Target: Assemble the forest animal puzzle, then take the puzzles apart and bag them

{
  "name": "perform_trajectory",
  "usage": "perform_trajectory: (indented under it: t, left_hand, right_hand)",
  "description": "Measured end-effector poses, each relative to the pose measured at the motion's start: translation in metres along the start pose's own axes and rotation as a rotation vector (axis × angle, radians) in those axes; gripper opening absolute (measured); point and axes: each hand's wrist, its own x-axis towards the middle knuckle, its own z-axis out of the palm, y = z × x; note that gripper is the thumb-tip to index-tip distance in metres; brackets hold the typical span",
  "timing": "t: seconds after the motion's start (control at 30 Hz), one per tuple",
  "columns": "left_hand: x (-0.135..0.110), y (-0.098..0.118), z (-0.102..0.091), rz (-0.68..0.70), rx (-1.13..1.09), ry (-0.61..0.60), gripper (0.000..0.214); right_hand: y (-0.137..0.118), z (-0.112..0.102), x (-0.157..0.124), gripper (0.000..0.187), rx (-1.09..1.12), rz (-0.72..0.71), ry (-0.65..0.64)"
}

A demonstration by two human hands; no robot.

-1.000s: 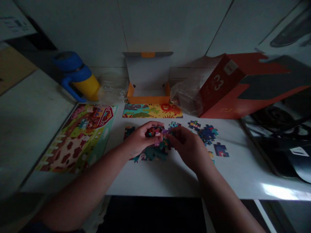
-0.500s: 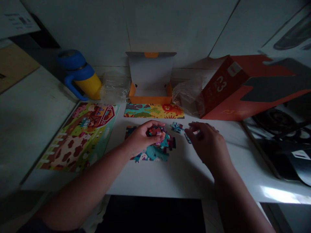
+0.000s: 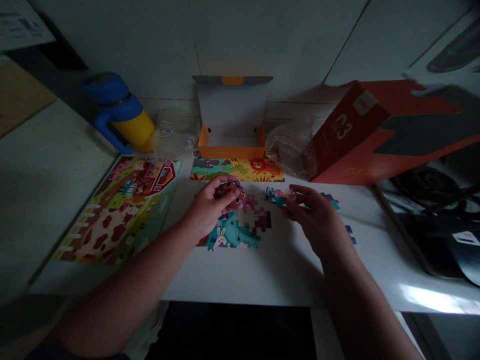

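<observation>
My left hand (image 3: 208,205) is closed around several small jigsaw puzzle pieces (image 3: 229,190), above a partly joined jigsaw puzzle (image 3: 234,230). That puzzle shows a teal animal shape and a white rabbit, and its upper left part is hidden behind the hand. To the right, my right hand (image 3: 315,212) pinches a pinkish puzzle piece between thumb and fingers; the fingers cover much of it. Just left of its fingertips lie loose puzzle pieces (image 3: 275,196). More loose blue and red pieces (image 3: 330,201) show beyond and right of this hand.
A farm-picture puzzle (image 3: 112,215) lies at left, with a jungle-picture strip (image 3: 240,170) at the back. Behind stand an open orange box (image 3: 232,151), a blue and yellow bottle (image 3: 129,120), clear plastic wrapping (image 3: 176,135) and a large red box (image 3: 348,145). A stove (image 3: 431,200) borders the right.
My left hand has lifted slightly up and left with its pieces, uncovering more of the puzzle. My right hand's fingers have closed to a pinch on a piece.
</observation>
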Motion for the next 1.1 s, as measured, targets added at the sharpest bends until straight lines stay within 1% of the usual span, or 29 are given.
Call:
perform_trajectory:
  t: [0.07,0.17,0.27,0.4,0.53,0.67,0.8,0.9,1.1]
  left_hand:
    - [0.002,0.002,-0.001,0.019,-0.024,0.043,0.041]
    - [0.005,0.003,-0.001,0.028,-0.051,0.078,0.041]
    - [0.005,0.002,-0.003,0.029,-0.053,0.077,0.039]
    - [0.006,0.001,-0.004,0.025,-0.035,0.077,0.038]
    - [0.005,0.003,-0.002,0.003,-0.018,0.096,0.036]
    - [0.005,0.004,-0.001,-0.009,-0.018,0.115,0.034]
    - [0.005,0.005,0.0,-0.007,-0.023,0.111,0.034]
    - [0.004,0.005,0.001,-0.01,-0.02,0.108,0.032]
    - [0.003,0.006,0.001,-0.014,-0.023,0.107,0.034]
  right_hand:
    - [0.001,0.0,-0.001,0.054,-0.053,0.008,-0.04]
    - [-0.001,0.007,-0.006,0.046,-0.21,-0.016,-0.124]
    - [-0.011,0.017,-0.011,0.036,-0.335,-0.03,-0.191]
    - [-0.025,0.032,-0.012,0.025,-0.414,-0.042,-0.297]
    - [-0.029,0.044,-0.009,0.016,-0.496,-0.101,-0.372]
    - [-0.026,0.051,-0.008,0.013,-0.53,-0.155,-0.379]
    - [-0.026,0.054,-0.012,0.017,-0.628,-0.214,-0.319]
    - [-0.024,0.054,-0.014,0.022,-0.661,-0.254,-0.279]
    - [-0.022,0.054,-0.014,0.019,-0.705,-0.251,-0.243]
